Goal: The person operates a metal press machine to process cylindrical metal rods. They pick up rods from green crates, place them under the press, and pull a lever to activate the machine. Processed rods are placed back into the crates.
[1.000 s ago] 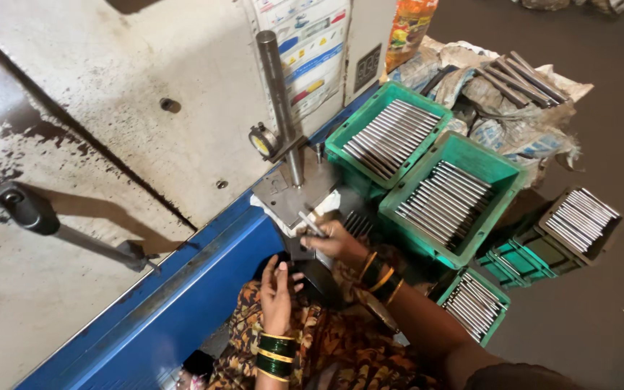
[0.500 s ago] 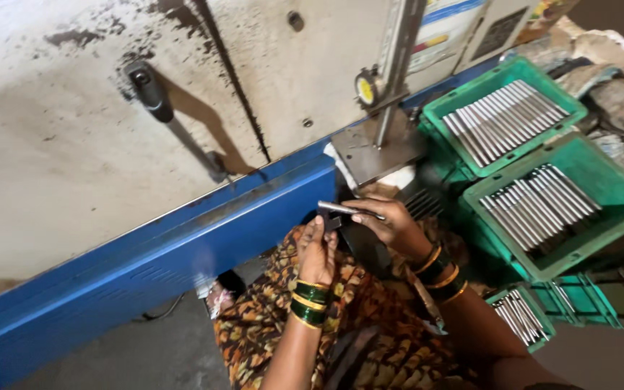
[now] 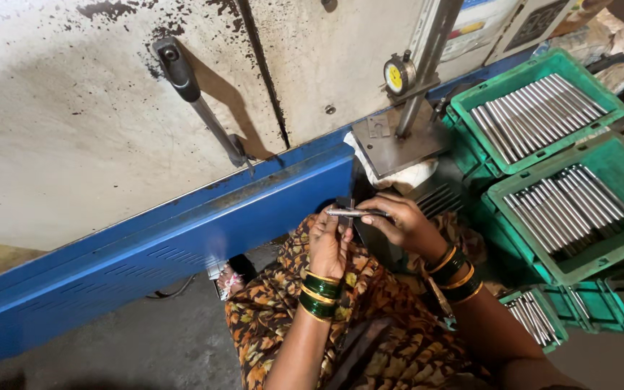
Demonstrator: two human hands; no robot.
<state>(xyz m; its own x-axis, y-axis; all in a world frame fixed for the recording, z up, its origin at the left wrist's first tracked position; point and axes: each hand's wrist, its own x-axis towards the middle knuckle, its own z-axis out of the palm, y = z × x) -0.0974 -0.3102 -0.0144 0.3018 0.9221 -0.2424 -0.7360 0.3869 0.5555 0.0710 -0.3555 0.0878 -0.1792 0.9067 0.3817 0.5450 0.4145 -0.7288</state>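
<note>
A short shiny metal rod (image 3: 352, 213) lies level between both hands, just above my lap. My right hand (image 3: 401, 222) pinches its right end with fingertips. My left hand (image 3: 328, 244) is curled at its left end, where a small dark block (image 3: 344, 204) sits against the rod. Green and gold bangles ring both wrists. Behind the hands stands a grey metal base plate (image 3: 391, 144) with an upright post and a round dial gauge (image 3: 399, 74) with a yellow face.
Green plastic crates (image 3: 536, 112) (image 3: 572, 206) full of several similar metal rods sit at right, with a smaller one (image 3: 536, 318) lower down. A blue metal panel (image 3: 153, 238) and a stained white machine wall with a black-handled lever (image 3: 196, 101) fill the left.
The view has swung left and closer. Both hands came down from the gauge plate toward my lap with the rod; my left hand rose to meet its left end.
</note>
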